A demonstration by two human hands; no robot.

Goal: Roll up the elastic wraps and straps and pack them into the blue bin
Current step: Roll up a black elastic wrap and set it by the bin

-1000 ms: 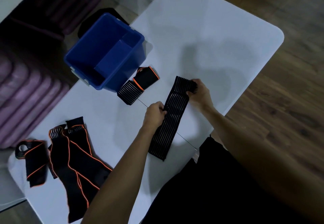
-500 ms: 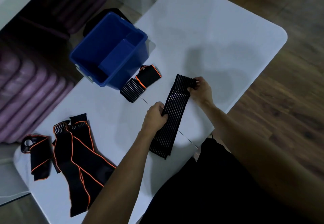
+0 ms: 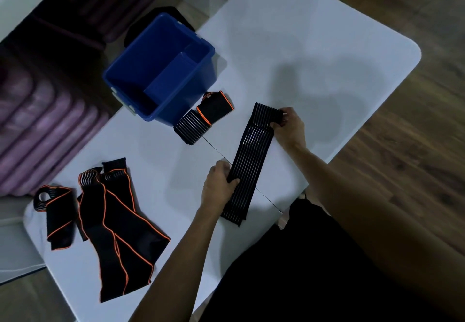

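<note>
The left hand (image 3: 221, 183) has slid down the ribbed elastic wrap (image 3: 247, 163) on the table (image 3: 314, 44), gripping it; the right hand (image 3: 289, 125) pinches the folded far end. Slack grip could let the roll spring loose.

left hand (image 3: 219, 185) curled gripping, right hand (image 3: 289, 126) pinching, forearms extended

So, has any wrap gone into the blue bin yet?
No, the blue bin shows only its own blue insides; the ribbed wrap lies stretched on the table between both hands.
</note>
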